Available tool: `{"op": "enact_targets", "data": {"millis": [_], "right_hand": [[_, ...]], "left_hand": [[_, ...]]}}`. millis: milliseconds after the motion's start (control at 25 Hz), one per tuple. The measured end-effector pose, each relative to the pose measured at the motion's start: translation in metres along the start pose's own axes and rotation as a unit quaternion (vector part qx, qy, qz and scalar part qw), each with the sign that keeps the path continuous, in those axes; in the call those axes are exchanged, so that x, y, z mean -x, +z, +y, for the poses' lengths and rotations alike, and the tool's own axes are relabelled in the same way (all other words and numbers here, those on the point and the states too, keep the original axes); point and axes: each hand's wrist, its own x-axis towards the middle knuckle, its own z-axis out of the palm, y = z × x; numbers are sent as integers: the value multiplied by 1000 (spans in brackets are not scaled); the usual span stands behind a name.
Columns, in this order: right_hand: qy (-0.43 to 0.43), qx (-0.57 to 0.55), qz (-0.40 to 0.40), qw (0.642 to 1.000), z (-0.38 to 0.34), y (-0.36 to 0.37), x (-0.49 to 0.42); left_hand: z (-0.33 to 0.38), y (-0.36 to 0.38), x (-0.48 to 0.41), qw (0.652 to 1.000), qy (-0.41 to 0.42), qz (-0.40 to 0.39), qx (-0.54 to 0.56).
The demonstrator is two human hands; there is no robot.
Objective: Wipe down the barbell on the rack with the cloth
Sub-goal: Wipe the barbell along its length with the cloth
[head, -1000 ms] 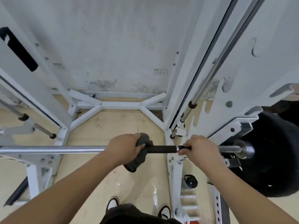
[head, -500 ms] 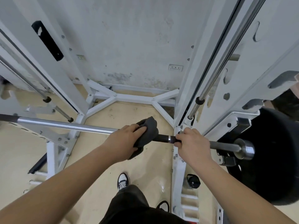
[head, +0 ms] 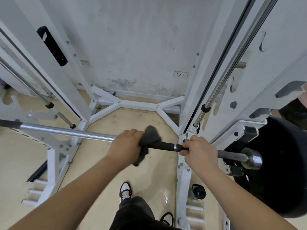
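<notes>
Barbell, a long round steel bar (head: 66,132), chromed on its left stretch and covered by a dark grip further right, is seen lying across the white painted steel rack (head: 52,156), sloping slightly down to the right in the view. Where the chrome gives way to the dark grip, the bar is clasped by the left hand (head: 126,145), its fingers curled round the bar through the crumpled dark grey cloth (head: 152,136). Compared with a second ago, the cloth has been rolled up over the top of the bar, where it mostly hung beneath. Its place along the bar is little altered, and the bare dark grip section (head: 164,145) between the hands is about as long as it was. It may be judged that this spot is being scrubbed by twisting, so most of the chrome length remains to be wiped. Further right, the bar is gripped bare by the right hand (head: 199,150), fingers wrapped over it, apparently to steady it. Beyond that, the polished steel end cap (head: 252,158) shows against the round black weight plate (head: 279,180).
</notes>
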Motion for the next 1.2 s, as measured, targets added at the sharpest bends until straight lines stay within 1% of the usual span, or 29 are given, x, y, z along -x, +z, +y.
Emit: {"op": "enact_targets", "data": {"millis": [80,120,160,240,280,320,360,400,440,520,560,600,640,720,760,800,840,880,960,1000,1040,1120,1160,1200], "right_hand": [[0,4,2,1000,1,1,-1],[-2,9,1,1000,1,1,-1],[-5,13,0,1000,1,0,-1],[-13,11,-4,1000,1,-1,-1],[-14,7,-4,1000,2,-1,-1],[-16,6,-3,1000,3,-1,0],[-19,7,1,1000,4,0,0],[-21,7,6,1000,4,0,1],[-24,8,10,1000,4,1,1],[-28,10,14,999,3,3,1],[-29,12,16,999,4,3,0],[-31,13,19,999,5,4,-1],[-33,13,20,999,6,5,-2],[-30,6,19,999,7,5,-2],[-26,0,18,1000,8,4,-2],[-25,-5,18,1000,7,3,-2],[-28,-7,20,999,6,3,-1],[-33,-8,24,999,6,4,0],[-34,-10,35,999,9,6,1],[-34,-12,38,999,9,7,2],[-34,-13,39,999,10,8,2],[-41,-14,34,998,11,7,0],[-46,-23,28,998,13,5,-1],[-47,-37,18,998,15,2,0]], "left_hand": [[-5,-6,0,997,-62,38,-17],[9,-5,-3,996,-69,47,-30],[28,1,-4,997,-53,40,-38],[58,20,0,998,44,37,-28],[58,24,2,995,90,32,-15],[47,19,4,994,104,23,8],[27,11,5,996,87,15,28],[6,4,7,998,48,-3,37],[-16,0,10,999,-10,-2,34],[-39,-6,18,992,-114,56,16],[-30,-2,17,987,-136,81,18],[-11,5,16,986,-125,102,28],[13,14,14,990,-96,97,43],[52,27,16,994,10,90,64],[53,25,15,993,56,73,73],[41,18,12,992,79,47,88],[23,11,8,993,71,18,93],[8,7,7,995,34,6,95],[7,4,7,997,-53,26,54],[24,8,6,996,-65,46,30],[47,14,5,998,-45,45,19],[74,30,8,998,36,54,14],[72,29,7,996,72,54,29],[61,26,3,995,86,37,44]]}}
